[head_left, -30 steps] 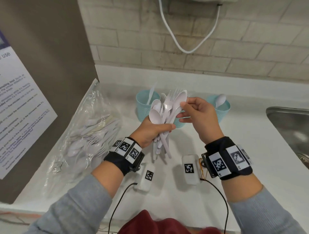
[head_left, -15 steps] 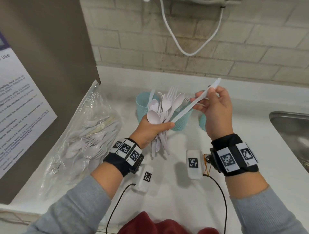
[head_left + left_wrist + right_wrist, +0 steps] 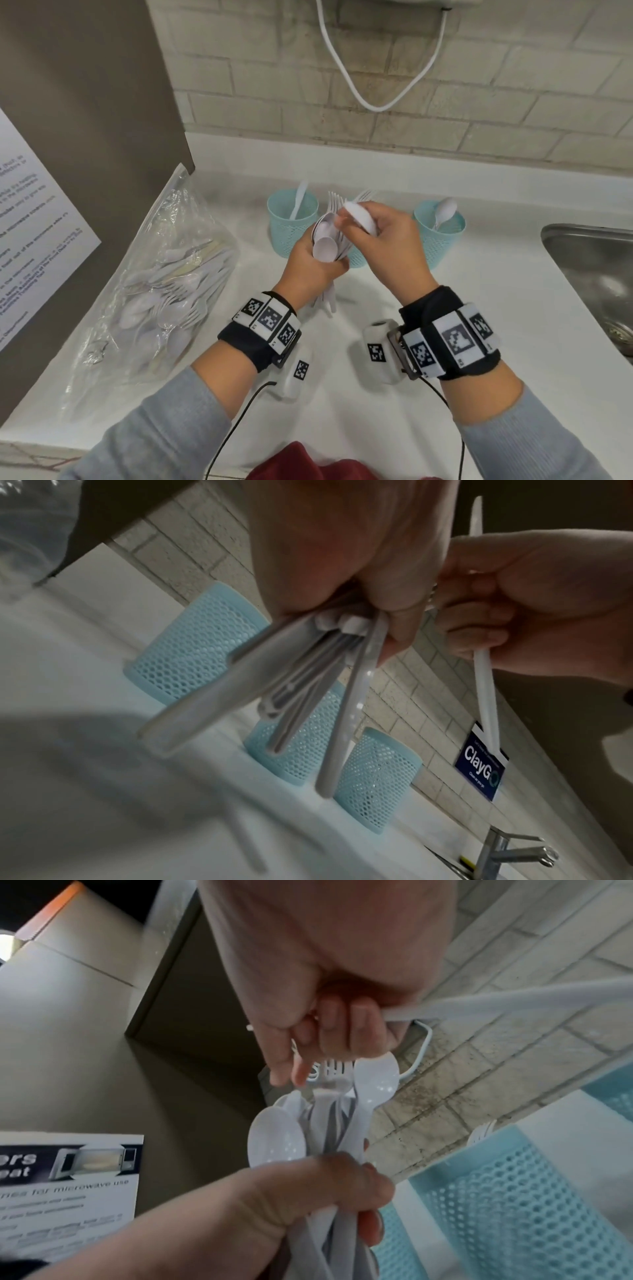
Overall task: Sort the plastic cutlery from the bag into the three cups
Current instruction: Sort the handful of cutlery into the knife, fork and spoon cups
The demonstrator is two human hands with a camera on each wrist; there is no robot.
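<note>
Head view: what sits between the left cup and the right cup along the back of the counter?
Head view: the middle cup, mostly hidden behind the left hand gripping the cutlery bundle and the right hand.

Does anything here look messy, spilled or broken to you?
Nothing stands out. The three cups stand upright on the counter, and the bag lies on its side with its cutlery still inside. The left hand grips a bundle of cutlery; the right hand holds one piece.
</note>
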